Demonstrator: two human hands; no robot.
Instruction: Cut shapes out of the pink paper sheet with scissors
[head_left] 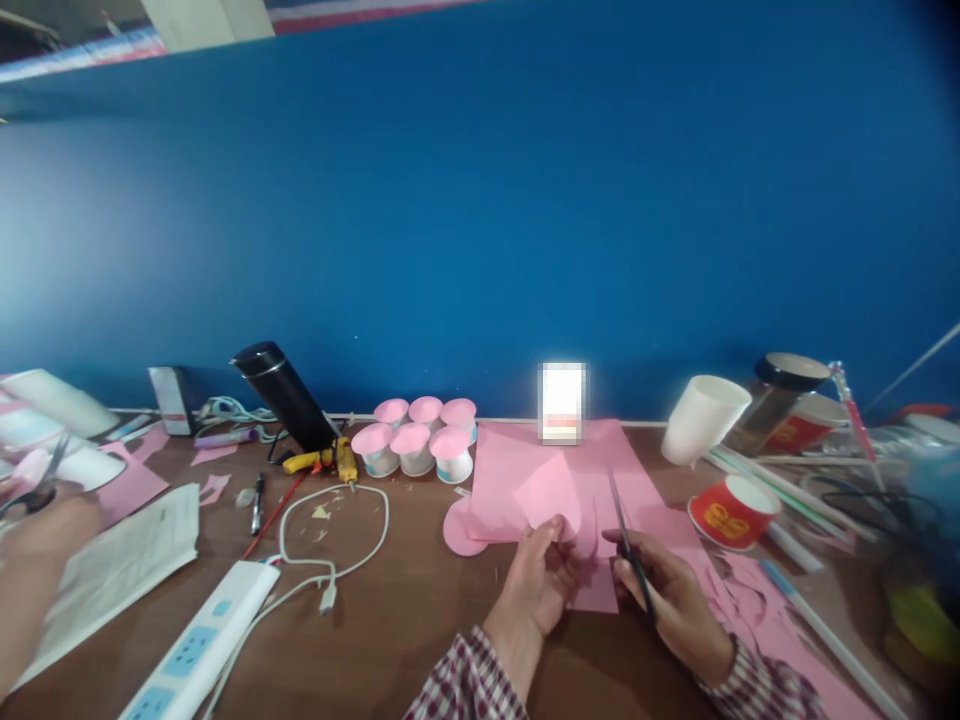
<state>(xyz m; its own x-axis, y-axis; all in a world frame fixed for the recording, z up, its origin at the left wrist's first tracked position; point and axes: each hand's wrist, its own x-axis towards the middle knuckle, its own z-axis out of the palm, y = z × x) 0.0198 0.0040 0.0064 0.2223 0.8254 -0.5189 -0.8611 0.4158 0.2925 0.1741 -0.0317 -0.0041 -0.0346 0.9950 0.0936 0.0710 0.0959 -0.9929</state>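
The left hand (541, 575) pinched a pink paper piece (551, 495) above the surface (390, 620) while the right hand (671, 590) gripped closed scissors (628, 545) just beside it, so a slipping blade could likely nick the left fingers (559, 535).

My left hand (541, 580) pinches a small pink paper piece (551, 497), held tilted above the tabletop; my right hand (667, 590) grips thin dark scissors (628, 545) just beside it.
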